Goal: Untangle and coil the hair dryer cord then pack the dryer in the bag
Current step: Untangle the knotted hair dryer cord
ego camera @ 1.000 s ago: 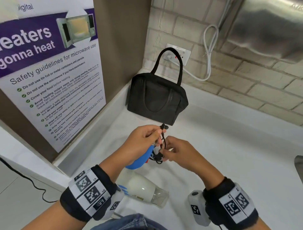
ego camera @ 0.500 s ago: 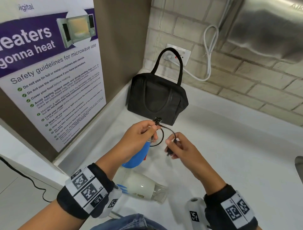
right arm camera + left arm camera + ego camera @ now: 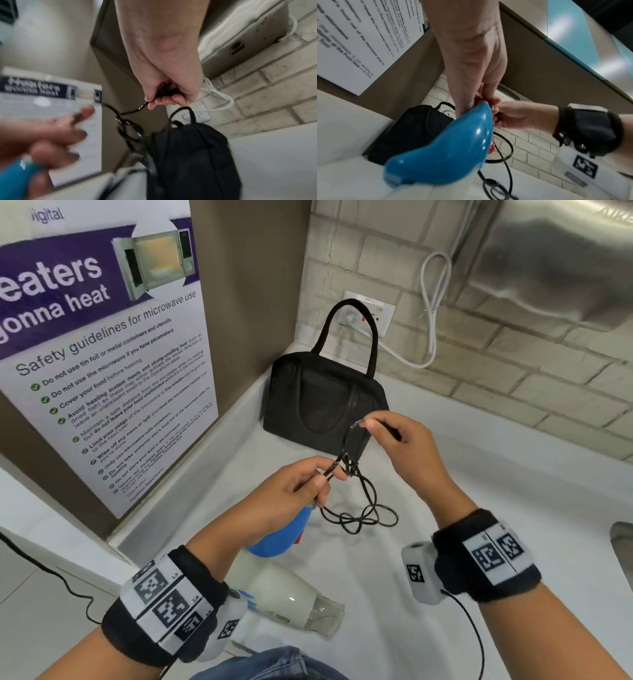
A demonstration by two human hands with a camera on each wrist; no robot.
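Left hand (image 3: 301,487) pinching cord (image 3: 356,508) at knot. Right hand (image 3: 404,446) closed round plug end, 1 o'clock of left. Dryer (image 3: 291,604) on counter (image 3: 479,508), 6 o'clock; bag (image 3: 322,402) zipped, 12 o'clock. Risk: hard pull cinching knot; slack loops re-snagging; dangling handle dragging dryer.

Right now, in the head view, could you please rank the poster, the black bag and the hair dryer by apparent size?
1. Poster, largest, though it is cut off by the frame.
2. Black bag.
3. Hair dryer, smallest, partly hidden behind the left wrist.
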